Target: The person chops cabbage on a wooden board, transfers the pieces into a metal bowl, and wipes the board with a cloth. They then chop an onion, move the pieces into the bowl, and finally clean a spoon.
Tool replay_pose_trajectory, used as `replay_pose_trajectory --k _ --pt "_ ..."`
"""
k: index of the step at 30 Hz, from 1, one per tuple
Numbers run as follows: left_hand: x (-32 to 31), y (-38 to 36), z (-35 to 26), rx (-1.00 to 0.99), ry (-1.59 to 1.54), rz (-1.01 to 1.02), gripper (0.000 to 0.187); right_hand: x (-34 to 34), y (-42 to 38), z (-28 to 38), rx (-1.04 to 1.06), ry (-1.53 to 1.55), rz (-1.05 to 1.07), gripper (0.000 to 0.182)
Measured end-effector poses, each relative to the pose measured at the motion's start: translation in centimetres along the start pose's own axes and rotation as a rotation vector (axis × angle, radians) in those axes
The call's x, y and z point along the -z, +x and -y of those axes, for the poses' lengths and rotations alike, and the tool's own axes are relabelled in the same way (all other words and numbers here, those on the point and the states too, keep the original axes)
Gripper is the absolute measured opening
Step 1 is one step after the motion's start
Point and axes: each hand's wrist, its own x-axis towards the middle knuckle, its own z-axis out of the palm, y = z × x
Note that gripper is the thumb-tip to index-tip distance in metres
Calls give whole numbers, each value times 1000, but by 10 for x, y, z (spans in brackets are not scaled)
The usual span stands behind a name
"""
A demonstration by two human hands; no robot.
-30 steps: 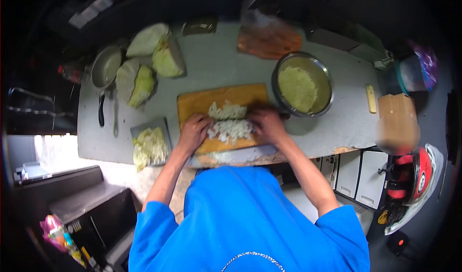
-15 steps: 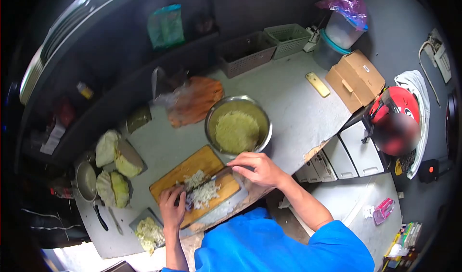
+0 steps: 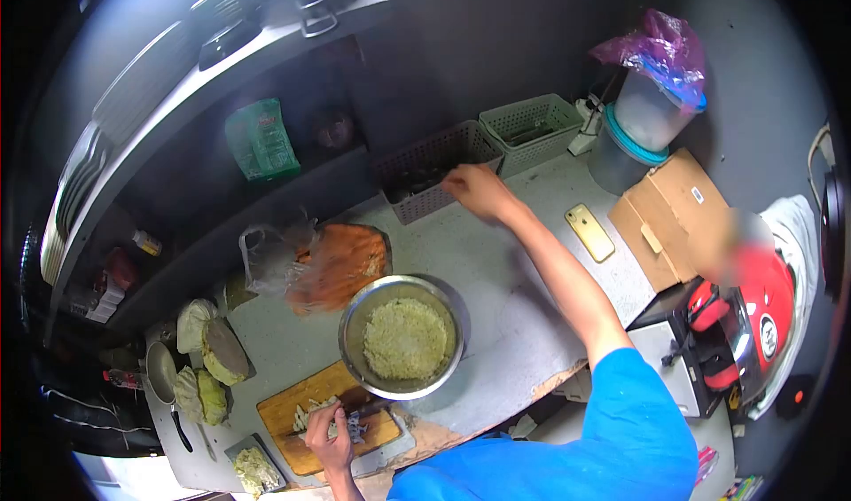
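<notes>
My left hand (image 3: 330,437) rests on the wooden cutting board (image 3: 390,430), fingers curled down over pale chopped cabbage (image 3: 301,414). A knife's dark handle (image 3: 376,407) lies on the board just right of that hand; its blade is largely hidden. My right arm stretches across the table, and my right hand (image 3: 479,189) is at the front rim of the grey-brown basket (image 3: 434,204), fingers bent inward. What they hold, if anything, I cannot tell. Beyond the board stands a steel bowl (image 3: 348,346) with finely chopped pale-green cabbage (image 3: 406,337) in it.
An orange heap in a plastic bag (image 3: 341,270) lies behind the bowl. Cabbage pieces (image 3: 223,352) and a pan (image 3: 162,372) sit at left, trimmings (image 3: 253,470) near the front edge. A green basket (image 3: 532,133), phone (image 3: 589,233) and cardboard box (image 3: 674,217) are at right.
My right hand has left the knife by the board and moved up and away to the basket at the back. My left hand stays on the board. The view has shifted.
</notes>
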Motion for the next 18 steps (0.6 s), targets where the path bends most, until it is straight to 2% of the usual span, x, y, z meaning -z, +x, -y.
replay_pose_trajectory --k 2,3,5,6,8,9,11,12,14,17,18 --pt "-1 0 -3 12 22 -16 12 -26 57 -44 -164 -102 156 26" --pt "-1 0 -4 21 41 -26 12 -54 87 -84 -160 -104 160 26" --pt "0 -2 -4 1 64 -29 14 -104 135 -156 -76 -604 340 29" --pt "-1 -5 -1 48 94 -53 14 -106 138 -159 -83 -606 335 29" --pt "-8 -5 -8 135 142 -94 16 -111 138 -162 96 -662 230 33" --pt "-12 -7 -4 131 142 -83 16 -112 142 -158 84 -661 232 33" --pt "-18 -15 4 129 196 -82 16 -108 146 -140 -69 -756 424 38" --pt "-20 -15 4 126 211 -69 17 -104 146 -134 -72 -757 434 38" --pt "-24 -14 2 159 195 -44 16 -97 146 -127 -205 -520 458 40" --pt "-28 -6 0 171 162 -8 16 -125 148 -162 -92 -540 371 40" --pt "-28 -2 0 154 148 4 16 -116 146 -153 -90 -540 375 40"
